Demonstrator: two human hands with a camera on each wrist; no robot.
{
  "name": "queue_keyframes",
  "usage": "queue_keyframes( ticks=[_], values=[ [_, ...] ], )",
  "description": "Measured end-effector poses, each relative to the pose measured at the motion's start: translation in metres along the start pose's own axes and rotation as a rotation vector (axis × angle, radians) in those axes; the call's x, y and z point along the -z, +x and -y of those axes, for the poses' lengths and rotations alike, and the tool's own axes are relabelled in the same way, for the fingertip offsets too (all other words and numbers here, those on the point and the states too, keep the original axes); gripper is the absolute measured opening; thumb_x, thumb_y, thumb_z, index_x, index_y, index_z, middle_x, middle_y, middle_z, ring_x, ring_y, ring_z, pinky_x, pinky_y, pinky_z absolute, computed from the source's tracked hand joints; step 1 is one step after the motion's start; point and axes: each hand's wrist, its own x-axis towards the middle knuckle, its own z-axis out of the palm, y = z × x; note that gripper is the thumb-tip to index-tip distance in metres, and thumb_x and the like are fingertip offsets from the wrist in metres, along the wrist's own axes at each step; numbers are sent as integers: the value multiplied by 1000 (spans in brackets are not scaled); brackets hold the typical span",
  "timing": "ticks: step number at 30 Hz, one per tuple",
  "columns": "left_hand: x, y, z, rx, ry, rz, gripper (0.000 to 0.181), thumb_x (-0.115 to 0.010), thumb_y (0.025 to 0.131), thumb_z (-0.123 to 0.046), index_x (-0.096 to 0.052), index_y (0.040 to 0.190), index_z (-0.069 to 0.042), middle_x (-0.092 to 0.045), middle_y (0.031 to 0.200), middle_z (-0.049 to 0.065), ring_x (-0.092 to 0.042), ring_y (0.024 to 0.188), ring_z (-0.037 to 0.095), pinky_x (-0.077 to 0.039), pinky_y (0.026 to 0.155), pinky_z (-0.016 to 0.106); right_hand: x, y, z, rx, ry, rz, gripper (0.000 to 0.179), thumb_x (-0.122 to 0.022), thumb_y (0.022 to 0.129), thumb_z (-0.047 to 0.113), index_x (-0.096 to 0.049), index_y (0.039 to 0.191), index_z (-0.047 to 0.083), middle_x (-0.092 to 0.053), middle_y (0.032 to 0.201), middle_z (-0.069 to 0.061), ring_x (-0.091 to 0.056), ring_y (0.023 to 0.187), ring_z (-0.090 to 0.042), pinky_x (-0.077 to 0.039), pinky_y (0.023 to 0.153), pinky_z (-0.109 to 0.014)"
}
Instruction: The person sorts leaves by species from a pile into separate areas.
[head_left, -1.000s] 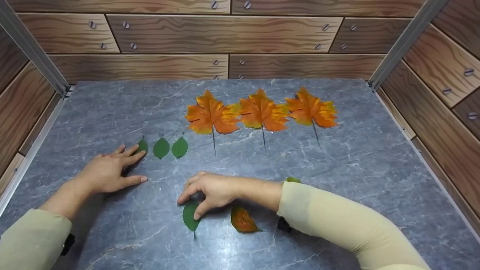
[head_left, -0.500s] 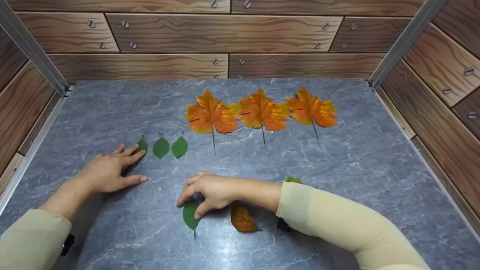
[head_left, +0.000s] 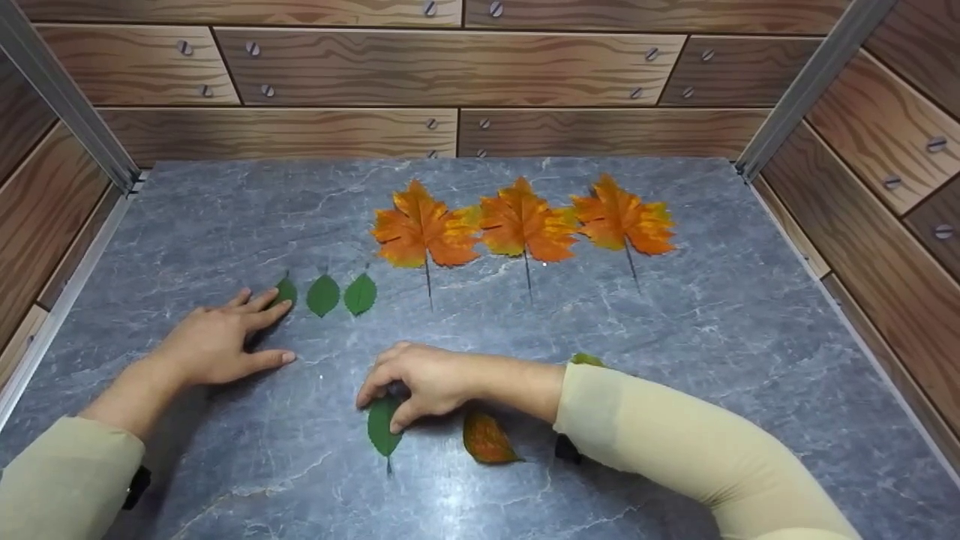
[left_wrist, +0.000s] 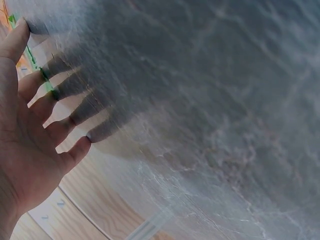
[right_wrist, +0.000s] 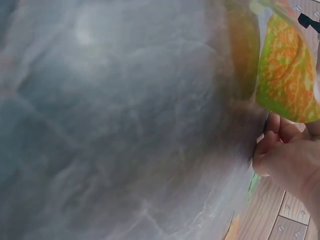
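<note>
Three green leaves lie in a short row at the left of the table. My left hand (head_left: 217, 341) is spread flat, its fingertips resting on the leftmost green leaf (head_left: 285, 291) and partly covering it. Right of that leaf are the middle green leaf (head_left: 323, 295) and the right green leaf (head_left: 361, 294). Nearer to me, my right hand (head_left: 424, 379) holds another green leaf (head_left: 384, 431) between thumb and curled fingers, low at the tabletop, stem toward me. Beside that hand lies a curled orange-brown leaf (head_left: 486, 439), seen large in the right wrist view as an orange-green leaf (right_wrist: 287, 70).
Across the back lie three orange maple leaves, the left one (head_left: 420, 225), the middle one (head_left: 525, 221) and the right one (head_left: 622, 217), stems toward me. A yellow-green leaf tip (head_left: 587, 360) shows behind the right sleeve. Wood-patterned walls (head_left: 450, 67) enclose the grey marbled table (head_left: 750, 337).
The green leaf under the right hand has shifted very slightly away from me, with the thumb and fingers. The left hand and the other leaves stay where they were.
</note>
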Motion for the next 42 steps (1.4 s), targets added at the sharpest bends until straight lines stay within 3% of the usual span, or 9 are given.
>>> queue_keyframes(
  ticks=[7,21,30,42],
  values=[
    [2,0,-1,-8,-5,-6,95,-55,95,-79,-44,164,-14,-33,170,18,-32,150,56,-26,104,88,0,-1,-1,0,36,-21,44,-89,89,17,-76,132,16,-70,115,-3,-60,106,-12,-40,102,-21],
    [0,0,1,-6,-17,-10,97,-55,94,-81,-45,163,-14,-33,170,17,-32,150,56,-26,103,88,-2,-2,2,-8,13,-30,41,-89,89,15,-76,128,15,-68,110,-4,-58,95,-9,-44,86,-15],
    [-1,0,1,-8,-9,-12,96,-56,95,-80,-45,163,-14,-34,170,17,-32,150,56,-27,103,88,-3,-2,2,2,7,-26,39,-88,90,15,-77,128,14,-67,106,-3,-57,93,-7,-44,82,-15],
    [0,0,0,-5,-12,-10,96,-55,95,-80,-45,163,-14,-34,170,18,-32,150,55,-28,104,87,-3,-3,2,-18,84,-23,39,-86,91,11,-76,129,12,-67,93,3,-54,84,-2,-42,77,-14]
  ],
)
